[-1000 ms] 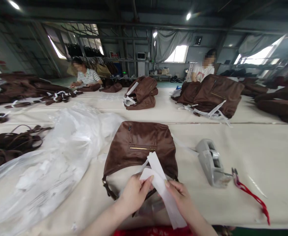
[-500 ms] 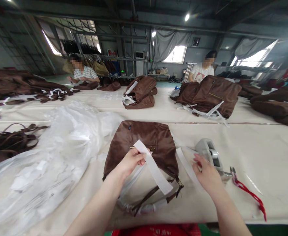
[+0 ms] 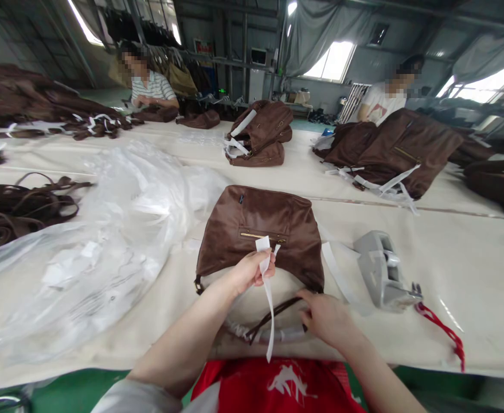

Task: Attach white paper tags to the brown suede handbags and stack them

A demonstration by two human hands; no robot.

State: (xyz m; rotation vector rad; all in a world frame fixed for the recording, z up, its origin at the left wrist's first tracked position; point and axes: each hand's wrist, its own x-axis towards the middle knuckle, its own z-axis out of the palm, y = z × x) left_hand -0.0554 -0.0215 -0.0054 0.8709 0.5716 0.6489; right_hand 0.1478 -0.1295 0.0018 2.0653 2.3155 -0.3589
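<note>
A brown leather handbag [image 3: 273, 218] with a brass zip lies flat before me, its strap side towards me. My left hand [image 3: 254, 272] is closed in a pinch on a white paper strip [image 3: 269, 321], which hangs down over the near side of the bag. A short white end also shows by the fingertips. My right hand [image 3: 327, 318] is at the bag's lower right corner, thumb and forefinger around the thin brown strap [image 3: 273, 315]. Its other fingers are partly hidden. Clear plastic wraps part of the handle [image 3: 290, 334] near the table edge.
To the right stand a grey tape dispenser [image 3: 374, 269] and a tool with a red cord [image 3: 443, 330]. A white strip [image 3: 338, 267] lies beside the bag. Crumpled plastic sheeting [image 3: 135, 229] and brown straps [image 3: 19, 209] cover the left. More bags [image 3: 258, 135] stand behind; two people work beyond.
My right hand has moved left from beside the tape dispenser to the bag's lower right corner. The strip in my left hand has turned edge-on and hangs straighter. The view has tilted down.
</note>
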